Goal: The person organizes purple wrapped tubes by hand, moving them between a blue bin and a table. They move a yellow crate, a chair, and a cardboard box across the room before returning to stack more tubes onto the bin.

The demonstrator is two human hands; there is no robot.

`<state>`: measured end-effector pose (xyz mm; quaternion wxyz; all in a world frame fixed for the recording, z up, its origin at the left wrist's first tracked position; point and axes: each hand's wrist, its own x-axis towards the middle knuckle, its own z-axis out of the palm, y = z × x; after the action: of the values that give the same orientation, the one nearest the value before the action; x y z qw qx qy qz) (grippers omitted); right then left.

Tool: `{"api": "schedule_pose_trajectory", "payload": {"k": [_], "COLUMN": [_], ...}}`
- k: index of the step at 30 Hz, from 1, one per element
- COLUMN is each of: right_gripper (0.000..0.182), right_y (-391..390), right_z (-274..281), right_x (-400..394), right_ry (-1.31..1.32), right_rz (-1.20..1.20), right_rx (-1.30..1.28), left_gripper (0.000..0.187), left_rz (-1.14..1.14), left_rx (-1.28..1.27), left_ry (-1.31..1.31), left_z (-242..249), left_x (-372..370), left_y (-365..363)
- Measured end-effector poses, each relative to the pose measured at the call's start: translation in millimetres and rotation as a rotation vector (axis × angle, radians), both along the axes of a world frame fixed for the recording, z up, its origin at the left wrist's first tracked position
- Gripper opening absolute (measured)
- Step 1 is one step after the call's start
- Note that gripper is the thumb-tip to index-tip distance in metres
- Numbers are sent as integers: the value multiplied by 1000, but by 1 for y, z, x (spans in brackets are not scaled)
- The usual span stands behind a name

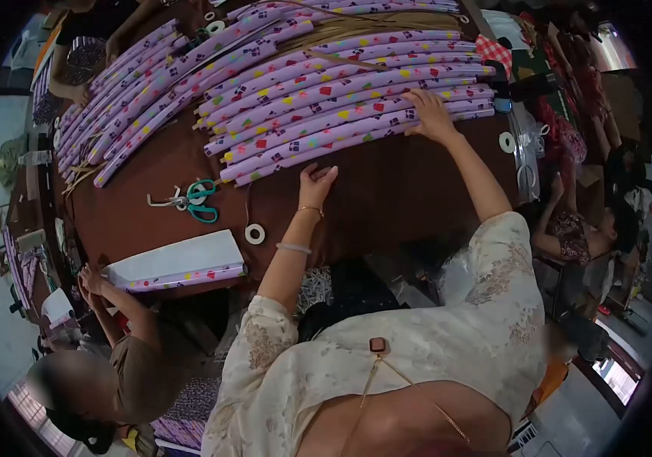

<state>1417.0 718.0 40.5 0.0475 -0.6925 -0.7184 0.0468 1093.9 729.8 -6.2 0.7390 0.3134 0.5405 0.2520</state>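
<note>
A row of purple patterned wrapping paper rolls (pixel 341 107) lies side by side across the table in front of me. My right hand (pixel 432 119) is open, fingers spread over the right part of the nearest rolls. Just below the front roll, my left hand (pixel 316 185) is held over the brown tabletop with its thumb apart from loosely bent fingers; I see nothing in it. To the left of that hand lie teal-handled scissors (pixel 202 201) beside a metal tool. A white tape roll (pixel 255 234) sits on the table nearer to me.
More purple rolls (pixel 166 87) lie at the upper left, near another person's arm. At the lower left, a co-worker's hands (pixel 96 282) touch a partly unrolled sheet (pixel 177 257). Another tape roll (pixel 506 142) lies by the right edge of the brown table (pixel 409 194). Other people sit at the right.
</note>
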Motion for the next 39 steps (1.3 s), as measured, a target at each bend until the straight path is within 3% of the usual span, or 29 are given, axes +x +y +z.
{"api": "schedule_pose_trajectory", "payload": {"k": [2, 9, 12, 18, 22, 24, 25, 27, 28, 32, 35, 39], "right_gripper": [83, 76, 70, 64, 63, 57, 55, 53, 52, 49, 52, 56], "right_y": [0, 2, -2, -18, -33, -44, -49, -63, -71, -83, -99, -119], "right_z": [0, 3, 0, 48, 100, 119, 126, 142, 142, 150, 156, 152], "right_x": [3, 3, 4, -20, -59, -84, -99, -131, -145, -224, -298, -401], "right_ry": [15, 59, 65, -78, -191, -169, -172, -148, -134, -57, -22, 102], "right_rz": [41, 64, 113, 155, 215, 291, 325, 360, 391, 558, 655, 842], "right_rx": [-6, -30, -4, 185, 297, 339, 381, 417, 465, 490, 405, 267], "left_gripper": [59, 57, 62, 82, 78, 73, 61, 51, 67, 62, 52, 49], "left_rz": [14, -64, -11, 99, 90, 179, 140, 300, 320, 453, 771, 1214], "left_rx": [-29, 106, 130, 139, 129, 222, 288, 242, 190, 476, 354, 399], "left_ry": [-133, -49, -34, 8, -191, -624, -662, -845, -940, -948, -833, -818], "left_z": [-8, -9, 4, 5, 42, 60, 65, 82, 84, 124, 148, 154], "left_x": [-3, -4, -2, 6, -1, -16, -31, -62, -85, -166, -226, -289], "left_y": [1, -3, -8, -15, -37, -49, -56, -78, -91, -129, -179, -246]}}
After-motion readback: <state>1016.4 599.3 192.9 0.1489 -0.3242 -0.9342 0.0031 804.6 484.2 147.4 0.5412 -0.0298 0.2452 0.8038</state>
